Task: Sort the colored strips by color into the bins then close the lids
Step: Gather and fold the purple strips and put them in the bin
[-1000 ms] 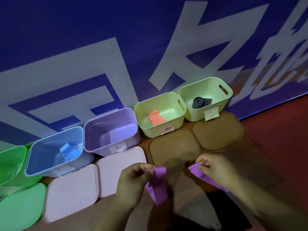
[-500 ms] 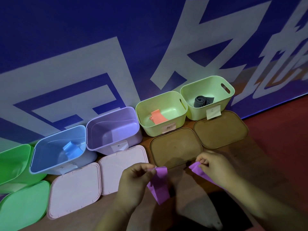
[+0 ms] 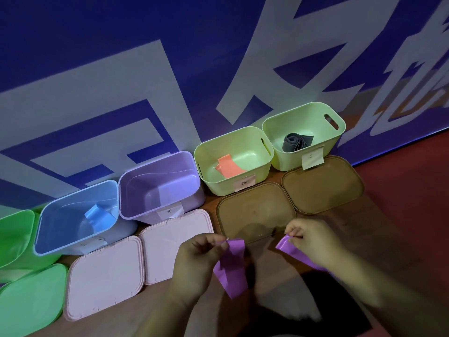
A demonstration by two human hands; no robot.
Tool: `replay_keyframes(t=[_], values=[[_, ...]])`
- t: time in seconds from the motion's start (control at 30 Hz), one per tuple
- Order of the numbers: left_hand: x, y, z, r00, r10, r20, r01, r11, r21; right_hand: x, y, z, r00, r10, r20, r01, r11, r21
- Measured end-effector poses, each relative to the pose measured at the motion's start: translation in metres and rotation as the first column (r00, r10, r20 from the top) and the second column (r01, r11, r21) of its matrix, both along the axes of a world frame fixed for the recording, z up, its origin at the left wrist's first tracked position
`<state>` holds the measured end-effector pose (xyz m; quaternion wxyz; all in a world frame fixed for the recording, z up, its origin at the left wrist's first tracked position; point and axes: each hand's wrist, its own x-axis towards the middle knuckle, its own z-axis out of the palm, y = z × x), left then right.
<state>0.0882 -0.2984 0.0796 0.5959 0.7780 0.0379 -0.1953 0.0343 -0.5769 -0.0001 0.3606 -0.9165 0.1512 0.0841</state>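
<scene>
My left hand (image 3: 196, 263) pinches one end of a purple strip (image 3: 232, 268), which hangs folded below my fingers. My right hand (image 3: 313, 242) pinches the strip's other end, and the band runs back under that wrist. Both hands hover above the floor in front of the open bins. The purple bin (image 3: 138, 210) is empty. A blue strip (image 3: 99, 218) lies in the blue bin (image 3: 48, 237). An orange strip (image 3: 229, 166) lies in a pale green bin (image 3: 243, 184). A grey rolled strip (image 3: 295, 142) sits in the right pale green bin (image 3: 340, 127).
A green bin (image 3: 17, 237) stands at the far left with its green lid (image 3: 26, 302) in front. Two pink lids (image 3: 104, 278) and two brown lids (image 3: 323, 183) lie flat before their bins. A blue and white banner wall backs the row. Red floor lies to the right.
The view has shifted slightly, so the bins sit a little further right in the frame. Both hands keep their pinch on the purple strip, with hardly any movement.
</scene>
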Motion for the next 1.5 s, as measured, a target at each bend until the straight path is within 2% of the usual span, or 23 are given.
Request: replay_keyframes(t=[0.27, 0.43, 0.63, 0.77, 0.9, 1.07, 1.13, 1.27, 1.5], values=[[0.006, -0.005, 0.004, 1.000, 0.002, 0.002, -0.002, 1.000, -0.029, 0.001, -0.004, 0.019, 0.996, 0.048, 0.081, -0.046, 0.999, -0.021], [0.002, -0.004, 0.008, 1.000, 0.016, 0.005, -0.016, 0.999, -0.037, -0.002, 0.001, 0.035, 0.967, 0.108, 0.230, -0.084, 0.990, -0.113], [-0.001, -0.002, 0.019, 0.998, 0.065, 0.018, -0.065, 0.998, -0.027, -0.001, 0.011, 0.063, 0.976, 0.006, 0.217, -0.035, 0.990, 0.133], [-0.004, -0.001, 0.028, 0.995, 0.098, 0.008, -0.097, 0.995, -0.035, -0.003, 0.016, 0.075, 0.940, 0.122, 0.319, -0.106, 0.992, -0.069], [-0.008, 0.000, 0.036, 0.992, 0.123, 0.014, -0.123, 0.992, -0.042, -0.007, 0.024, 0.085, 0.848, 0.208, 0.487, -0.101, 0.966, -0.236], [-0.014, 0.004, 0.043, 0.991, 0.127, 0.032, -0.125, 0.990, -0.068, -0.010, 0.031, 0.092, 0.864, 0.204, 0.460, -0.093, 0.963, -0.252], [-0.016, 0.005, 0.046, 0.990, 0.133, 0.041, -0.129, 0.989, -0.078, -0.010, 0.033, 0.099, 0.886, 0.179, 0.427, -0.102, 0.975, -0.197], [-0.017, 0.004, 0.052, 0.986, 0.154, 0.060, -0.149, 0.985, -0.084, -0.010, 0.040, 0.116, 0.918, 0.098, 0.384, -0.117, 0.993, 0.026], [-0.015, 0.005, 0.062, 0.983, 0.171, 0.067, -0.164, 0.981, -0.102, -0.010, 0.054, 0.153, 0.921, 0.155, 0.357, -0.268, 0.918, 0.293]])
